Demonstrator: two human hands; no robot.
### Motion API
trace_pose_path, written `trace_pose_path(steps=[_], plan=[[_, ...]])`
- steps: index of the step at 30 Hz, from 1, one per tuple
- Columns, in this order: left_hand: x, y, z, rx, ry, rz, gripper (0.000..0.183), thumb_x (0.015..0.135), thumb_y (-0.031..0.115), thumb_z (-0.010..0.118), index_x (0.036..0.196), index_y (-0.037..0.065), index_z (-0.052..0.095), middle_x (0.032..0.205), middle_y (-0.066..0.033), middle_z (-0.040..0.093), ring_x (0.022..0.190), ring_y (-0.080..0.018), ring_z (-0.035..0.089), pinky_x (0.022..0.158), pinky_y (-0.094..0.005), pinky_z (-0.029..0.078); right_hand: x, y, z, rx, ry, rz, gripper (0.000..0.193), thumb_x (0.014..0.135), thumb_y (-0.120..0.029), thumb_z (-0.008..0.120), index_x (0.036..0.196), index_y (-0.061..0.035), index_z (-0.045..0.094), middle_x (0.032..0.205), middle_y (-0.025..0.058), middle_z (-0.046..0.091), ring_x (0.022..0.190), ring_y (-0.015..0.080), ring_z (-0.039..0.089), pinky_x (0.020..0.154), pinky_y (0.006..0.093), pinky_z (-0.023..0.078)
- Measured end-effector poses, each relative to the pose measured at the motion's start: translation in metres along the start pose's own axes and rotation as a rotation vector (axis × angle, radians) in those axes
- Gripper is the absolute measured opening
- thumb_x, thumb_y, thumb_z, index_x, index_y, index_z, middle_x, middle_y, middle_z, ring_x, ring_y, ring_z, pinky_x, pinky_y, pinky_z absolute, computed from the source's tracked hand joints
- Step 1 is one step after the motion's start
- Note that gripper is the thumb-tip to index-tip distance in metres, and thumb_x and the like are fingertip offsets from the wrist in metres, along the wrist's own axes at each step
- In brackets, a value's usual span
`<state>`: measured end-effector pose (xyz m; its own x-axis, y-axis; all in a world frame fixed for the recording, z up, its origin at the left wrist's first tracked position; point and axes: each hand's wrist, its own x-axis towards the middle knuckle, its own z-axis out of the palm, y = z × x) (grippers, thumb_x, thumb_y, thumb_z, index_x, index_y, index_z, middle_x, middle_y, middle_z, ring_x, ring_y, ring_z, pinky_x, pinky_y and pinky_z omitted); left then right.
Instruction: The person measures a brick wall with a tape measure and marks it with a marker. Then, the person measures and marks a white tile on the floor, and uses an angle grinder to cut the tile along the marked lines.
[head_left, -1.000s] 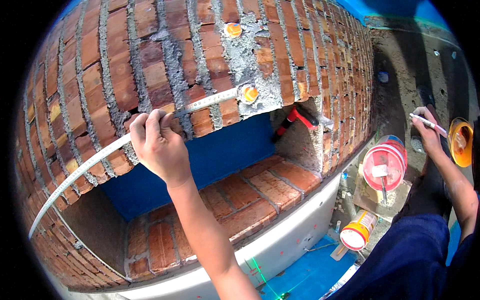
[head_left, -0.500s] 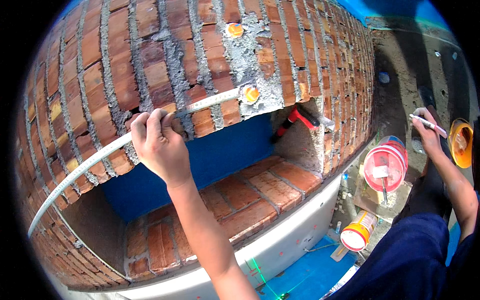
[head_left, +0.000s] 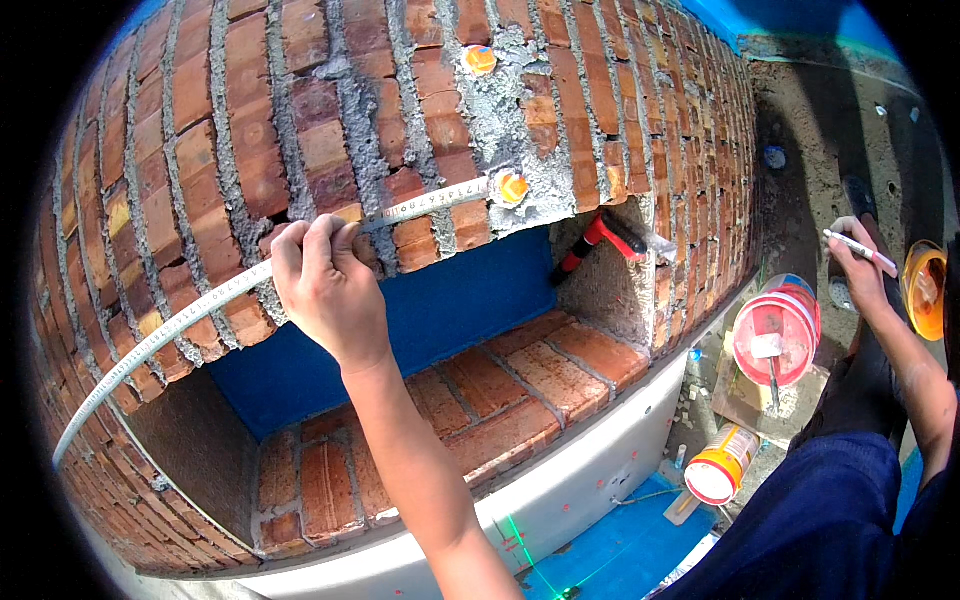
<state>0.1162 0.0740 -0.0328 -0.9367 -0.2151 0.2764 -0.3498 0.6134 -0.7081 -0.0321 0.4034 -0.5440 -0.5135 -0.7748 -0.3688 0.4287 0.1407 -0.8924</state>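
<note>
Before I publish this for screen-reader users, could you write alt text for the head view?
A person's left hand holds a white measuring tape along a brick wall above a blue-backed niche; the right hand holds a white marker. A red bucket stands to the right.

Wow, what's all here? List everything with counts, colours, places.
Brick wall: one, reddish-brown, left and centre
Recess: one, blue-backed, in the wall
Measuring tape: one, white, across the wall
Round plugs: two, orange, on the wall's grey patch
Hammer-like tool: one, red and black, recess's right end
Ledge: one, white, below the recess
Buckets: three, pink, orange and yellow-white, on the right
Long-handled tool: one, white-ended, at the pink bucket
Floor covering: one, blue, lower right
Marker pen: one, white and pink, far right
Left hand: one, bare, holding the tape
Right hand: one, bare, holding the pen
</note>
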Motion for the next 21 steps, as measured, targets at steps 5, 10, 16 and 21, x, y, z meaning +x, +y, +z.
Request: trace_pose_path(steps=[5,10,16,21], plan=[[0.000,-0.001,0.000,-0.005,0.002,-0.017,0.010,0.086,0.006,0.076,0.092,0.002,0.069,0.094,-0.0069,0.061,0.087,-0.0254,0.062,0.075,-0.0392,0.051,0.001,-0.002,0.000,0.009,-0.009,0.005,0.019,0.098,-0.021,0.063,0.105,-0.0035,0.059,0.092,0.0018,0.061,0.086,0.0094,0.057,0.079,0.0253,0.047],[-0.001,0.001,-0.001,-0.005,-0.005,-0.029,0.009,0.087,0.006,0.075,0.092,0.001,0.070,0.095,-0.0068,0.061,0.087,-0.0253,0.062,0.075,-0.0388,0.051,0.003,0.000,-0.001,0.017,-0.014,0.003,0.020,0.099,-0.022,0.063,0.105,-0.0037,0.058,0.092,0.0020,0.061,0.087,0.0095,0.058,0.078,0.0253,0.047],[-0.001,0.001,-0.001,0.010,-0.001,-0.018,0.010,0.087,0.007,0.075,0.094,0.001,0.071,0.097,-0.0073,0.062,0.088,-0.0255,0.063,0.076,-0.0389,0.052,0.004,0.007,-0.002,0.062,0.000,-0.011,0.020,0.098,-0.022,0.064,0.105,-0.0045,0.058,0.093,0.0019,0.060,0.087,0.0096,0.058,0.076,0.0253,0.048],[-0.002,0.002,0.001,0.001,0.000,-0.033,0.009,0.087,0.006,0.075,0.093,0.001,0.070,0.096,-0.0077,0.061,0.087,-0.0254,0.063,0.075,-0.0388,0.052,0.003,0.003,-0.006,0.041,-0.016,0.012,0.021,0.097,-0.022,0.065,0.105,-0.0047,0.058,0.093,0.0014,0.059,0.086,0.0094,0.058,0.077,0.0255,0.048]])
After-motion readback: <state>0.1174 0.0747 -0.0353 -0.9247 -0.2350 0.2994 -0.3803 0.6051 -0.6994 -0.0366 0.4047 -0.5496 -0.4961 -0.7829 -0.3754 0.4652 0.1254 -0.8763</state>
